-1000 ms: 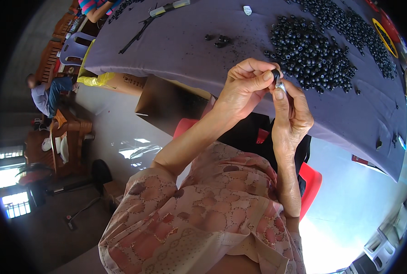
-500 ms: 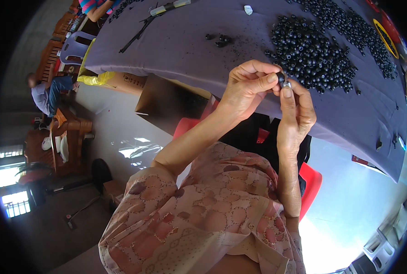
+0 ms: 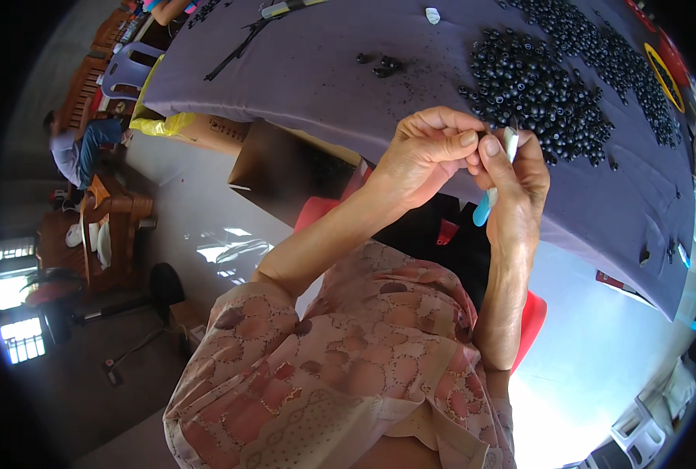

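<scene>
My left hand (image 3: 430,160) is closed in a pinch, thumb against forefinger, on a small dark piece (image 3: 482,135) that the fingers mostly hide. Right beside it, my right hand (image 3: 516,199) is wrapped round a slim hand tool with a white and blue handle (image 3: 482,213); its working tip is too small to make out. Both hands meet over the near edge of the table, fingertips almost touching. Just beyond them lies a big heap of small round black parts (image 3: 528,90), several showing holes.
A purple-grey cloth (image 3: 309,78) covers the table. More black parts (image 3: 383,66) and a white scrap (image 3: 432,16) lie on it; a yellow-rimmed container (image 3: 664,76) sits far right. An open cardboard box (image 3: 281,168) stands below the edge. Another person (image 3: 82,148) sits at far left.
The tool has turned in my right hand, so its white and blue handle now shows. The round black part seen between my fingertips is now mostly hidden.
</scene>
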`<state>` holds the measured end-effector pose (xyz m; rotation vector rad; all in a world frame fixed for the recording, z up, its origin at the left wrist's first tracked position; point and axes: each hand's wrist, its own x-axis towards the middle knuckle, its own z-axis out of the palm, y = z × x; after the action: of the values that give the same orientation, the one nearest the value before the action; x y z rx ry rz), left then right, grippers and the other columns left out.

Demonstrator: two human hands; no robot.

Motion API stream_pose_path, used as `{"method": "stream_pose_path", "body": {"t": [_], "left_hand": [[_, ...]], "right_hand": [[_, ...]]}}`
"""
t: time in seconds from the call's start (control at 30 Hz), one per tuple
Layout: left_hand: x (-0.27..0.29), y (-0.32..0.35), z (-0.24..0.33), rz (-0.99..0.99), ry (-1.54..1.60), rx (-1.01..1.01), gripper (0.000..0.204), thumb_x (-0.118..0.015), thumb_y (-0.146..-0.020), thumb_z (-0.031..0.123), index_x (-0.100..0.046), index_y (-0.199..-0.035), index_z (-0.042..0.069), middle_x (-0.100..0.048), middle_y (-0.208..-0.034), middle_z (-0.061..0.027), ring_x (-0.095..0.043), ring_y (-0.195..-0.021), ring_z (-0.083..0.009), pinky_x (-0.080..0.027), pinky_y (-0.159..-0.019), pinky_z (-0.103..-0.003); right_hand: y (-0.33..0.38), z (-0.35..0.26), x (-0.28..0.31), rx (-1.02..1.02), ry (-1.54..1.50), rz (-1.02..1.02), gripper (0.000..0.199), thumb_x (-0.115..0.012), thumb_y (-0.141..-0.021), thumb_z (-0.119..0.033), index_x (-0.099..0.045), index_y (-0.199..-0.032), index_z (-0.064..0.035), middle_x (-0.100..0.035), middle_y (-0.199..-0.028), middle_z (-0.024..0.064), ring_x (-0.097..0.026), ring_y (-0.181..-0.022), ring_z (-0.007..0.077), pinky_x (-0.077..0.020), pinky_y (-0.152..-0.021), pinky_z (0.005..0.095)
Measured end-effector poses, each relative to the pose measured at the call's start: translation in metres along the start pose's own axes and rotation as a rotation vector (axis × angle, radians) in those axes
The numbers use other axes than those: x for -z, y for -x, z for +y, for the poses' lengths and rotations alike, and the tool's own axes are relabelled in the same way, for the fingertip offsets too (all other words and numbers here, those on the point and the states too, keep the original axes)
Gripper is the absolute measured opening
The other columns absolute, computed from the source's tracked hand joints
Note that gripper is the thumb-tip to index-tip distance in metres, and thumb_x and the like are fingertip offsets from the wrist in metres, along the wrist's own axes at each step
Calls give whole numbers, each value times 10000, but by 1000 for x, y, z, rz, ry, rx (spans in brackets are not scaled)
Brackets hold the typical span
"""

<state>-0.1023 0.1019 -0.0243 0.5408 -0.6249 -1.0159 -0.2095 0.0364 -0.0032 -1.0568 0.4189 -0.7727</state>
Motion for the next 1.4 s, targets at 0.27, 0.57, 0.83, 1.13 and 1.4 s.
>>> {"method": "stream_pose_path", "body": {"t": [0.27,0.57,0.83,1.13,1.4], "left_hand": [[3,3,0,9,106,63,146,-566,-790,71,-617,-927,60,-607,-829,-103,-571,-691,-154,-467,-653,-275],[4,4,5,40,82,31,135,-562,-790,54,-619,-912,51,-608,-838,-102,-576,-649,-157,-472,-651,-268],[40,35,77,305,-142,-116,115,-556,-798,61,-590,-884,-6,-592,-784,-125,-554,-612,-142,-464,-566,-263],[114,29,88,483,-753,-99,122,-603,-759,61,-592,-866,3,-562,-717,-36,-508,-607,-94,-414,-566,-213],[150,-42,86,426,-1578,-384,154,-649,-620,-61,-615,-759,-2,-589,-772,-96,-569,-627,-191,-457,-569,-271]], "right_hand": [[4,2,-2,41,34,7,111,-545,-810,-61,-523,-903,-5,-565,-786,49,-547,-683,108,-464,-656,232],[1,1,-12,-3,21,57,106,-543,-789,-35,-534,-886,5,-560,-777,46,-538,-672,108,-454,-646,231],[8,24,6,-51,33,52,209,-560,-769,-31,-562,-977,-12,-540,-774,18,-447,-619,58,-337,-533,186],[2,47,1,-177,20,19,157,-545,-776,-5,-568,-931,-16,-520,-735,18,-383,-553,34,-279,-477,175],[5,49,26,-143,126,140,142,-555,-781,-36,-574,-922,-29,-535,-735,19,-415,-567,27,-292,-480,158]]}}
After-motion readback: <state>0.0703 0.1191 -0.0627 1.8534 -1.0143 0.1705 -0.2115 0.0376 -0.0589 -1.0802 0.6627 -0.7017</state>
